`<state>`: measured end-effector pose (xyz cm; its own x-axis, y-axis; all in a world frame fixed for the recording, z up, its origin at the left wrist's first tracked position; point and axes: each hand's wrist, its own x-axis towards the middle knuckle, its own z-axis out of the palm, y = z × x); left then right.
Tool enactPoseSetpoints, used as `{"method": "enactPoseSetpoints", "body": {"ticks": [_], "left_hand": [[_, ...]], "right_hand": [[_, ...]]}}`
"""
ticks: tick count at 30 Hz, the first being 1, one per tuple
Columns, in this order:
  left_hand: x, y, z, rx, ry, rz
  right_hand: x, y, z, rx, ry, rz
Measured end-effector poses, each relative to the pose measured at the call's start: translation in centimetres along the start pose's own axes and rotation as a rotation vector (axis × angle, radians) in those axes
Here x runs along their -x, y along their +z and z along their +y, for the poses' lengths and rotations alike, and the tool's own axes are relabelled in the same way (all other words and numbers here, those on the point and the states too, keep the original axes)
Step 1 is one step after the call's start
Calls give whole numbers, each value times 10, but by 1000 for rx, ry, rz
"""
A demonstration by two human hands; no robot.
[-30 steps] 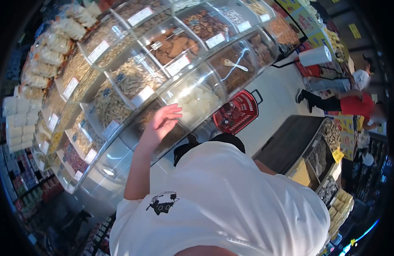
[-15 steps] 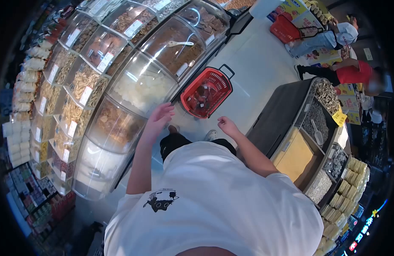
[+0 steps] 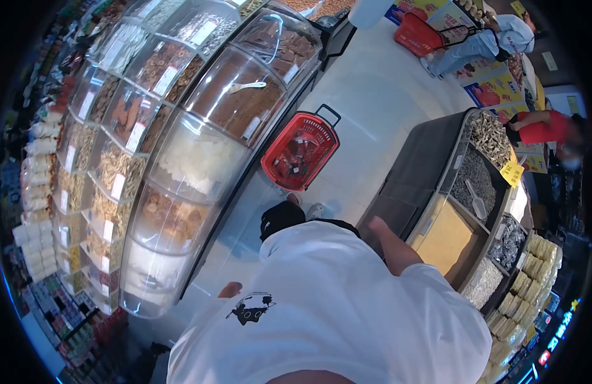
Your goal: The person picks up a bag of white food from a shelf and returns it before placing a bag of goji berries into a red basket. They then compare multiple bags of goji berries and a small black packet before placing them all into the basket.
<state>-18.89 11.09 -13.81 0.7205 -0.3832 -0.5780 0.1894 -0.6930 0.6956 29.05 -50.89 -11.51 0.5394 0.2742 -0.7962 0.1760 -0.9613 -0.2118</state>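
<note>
A red shopping basket (image 3: 316,131) with a black handle stands on the floor just ahead of my feet, with several small packages inside. My right hand (image 3: 377,225) hangs low beside the dark side panel of the right-hand counter (image 3: 416,168), its fingers smeared. Only a small piece of my left hand (image 3: 230,290) shows at my left side, below the clear food bins; the fingers are hidden. Neither hand touches the basket.
Clear-lidded bins (image 3: 193,157) of dried foods line the left, one with a white scoop (image 3: 248,86). Open bins on the right hold dried goods and a scoop (image 3: 476,201). Farther up the aisle a person (image 3: 465,51) stands beside another red basket (image 3: 416,37); a person in red (image 3: 544,126) is at right.
My left hand has dropped from in front of the bins back to my side. The right hand has swung outward and lower. The view has shifted, and the person in red now appears farther right.
</note>
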Motion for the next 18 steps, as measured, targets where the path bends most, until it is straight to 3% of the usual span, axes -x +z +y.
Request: {"method": "enactPoseSetpoints", "body": {"ticks": [1, 2, 3, 4, 5, 6, 8, 12, 16, 18], "left_hand": [[-11, -40, 31, 277, -369, -52], [-39, -104, 70, 550, -743, -111], [-80, -112, 56, 697, -1015, -43], [-117, -117, 43, 840, -1293, 30], [-150, -137, 45, 859, -1226, 163], [-177, -161, 42, 978, -1026, 284], [-237, -234, 104, 930, -806, 530], [-318, -326, 192, 1007, -481, 636], [-360, -302, 214, 827, -451, 637], [-367, -266, 217, 704, -572, 597]], "right_hand": [[2, -12, 2, 6, 16, -2], [3, -21, 0, -171, 214, 17], [4, -34, -7, -345, 410, 39], [6, -52, -17, -336, 417, 35], [3, -70, -27, -367, 408, 105], [1, -91, -43, -401, 397, 170], [-22, -122, -61, -390, 414, 77], [-88, -147, -85, -393, 275, 122], [-155, -188, -136, -454, 73, 0], [-226, -149, -121, -421, 0, -25]]}}
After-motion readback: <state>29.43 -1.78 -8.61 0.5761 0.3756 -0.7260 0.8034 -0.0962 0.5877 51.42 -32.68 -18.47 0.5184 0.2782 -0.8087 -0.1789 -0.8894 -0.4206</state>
